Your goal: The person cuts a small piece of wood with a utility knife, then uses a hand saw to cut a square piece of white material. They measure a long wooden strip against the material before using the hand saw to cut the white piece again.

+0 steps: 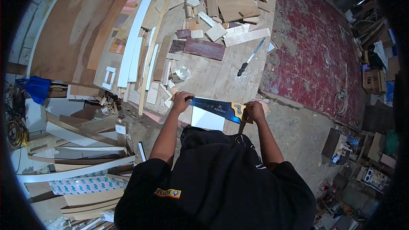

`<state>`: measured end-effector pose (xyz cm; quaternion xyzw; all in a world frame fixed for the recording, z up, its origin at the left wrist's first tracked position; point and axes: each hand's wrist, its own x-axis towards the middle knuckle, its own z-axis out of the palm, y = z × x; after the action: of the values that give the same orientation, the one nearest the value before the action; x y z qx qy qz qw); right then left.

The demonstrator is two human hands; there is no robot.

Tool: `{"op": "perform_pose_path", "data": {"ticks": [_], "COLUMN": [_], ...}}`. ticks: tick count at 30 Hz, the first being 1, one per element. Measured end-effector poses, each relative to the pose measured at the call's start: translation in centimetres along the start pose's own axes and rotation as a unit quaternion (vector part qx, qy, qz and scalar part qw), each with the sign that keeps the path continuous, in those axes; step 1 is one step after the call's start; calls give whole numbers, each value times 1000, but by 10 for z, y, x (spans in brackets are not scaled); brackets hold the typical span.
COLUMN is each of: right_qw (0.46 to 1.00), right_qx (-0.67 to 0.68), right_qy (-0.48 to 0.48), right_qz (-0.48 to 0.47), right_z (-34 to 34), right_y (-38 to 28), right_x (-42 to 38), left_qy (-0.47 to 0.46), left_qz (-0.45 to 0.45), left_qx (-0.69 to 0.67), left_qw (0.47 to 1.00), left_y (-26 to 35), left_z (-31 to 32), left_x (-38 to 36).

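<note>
A hand saw (217, 107) with a dark blade and a yellow and black handle lies crosswise in front of my body. My right hand (255, 111) is wrapped round its handle. At the other end, my left hand (181, 102) has its fingers closed on the tip of the blade. Below the saw, a white panel (207, 119) sticks out from the near edge of the worktable (213, 79), partly covered by the blade.
Wood blocks and offcuts (204, 49) cover the table's far part, with a black-handled tool (250, 57) to their right. Long strips (140, 30) lie at left. Curved boards (81, 132) are stacked lower left. Red tiled floor (311, 55) spreads at right.
</note>
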<state>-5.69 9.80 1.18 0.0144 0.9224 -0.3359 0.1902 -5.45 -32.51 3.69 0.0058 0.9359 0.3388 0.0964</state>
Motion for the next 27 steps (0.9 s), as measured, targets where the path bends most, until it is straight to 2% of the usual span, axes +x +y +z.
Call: {"op": "perform_pose_path", "data": {"ticks": [5,17,27], "right_qw": [999,998,1000], "right_qx": [-43,-48,-27], "right_qy": [22,16,8], "right_qz": [-16,-35,-9], "right_z": [-7,-5,-6], "right_y": [-12,-7,-9], "right_x": [-3,-2,-1], "left_qy": [-4,-9,-14], "left_qz": [3,-15,-18], "left_qx": [2,9,11], "left_qw": [1000,1000,1000], "left_y": [-1,3,-1], "left_z": [1,-2,2], "left_x": [0,-1,0]}}
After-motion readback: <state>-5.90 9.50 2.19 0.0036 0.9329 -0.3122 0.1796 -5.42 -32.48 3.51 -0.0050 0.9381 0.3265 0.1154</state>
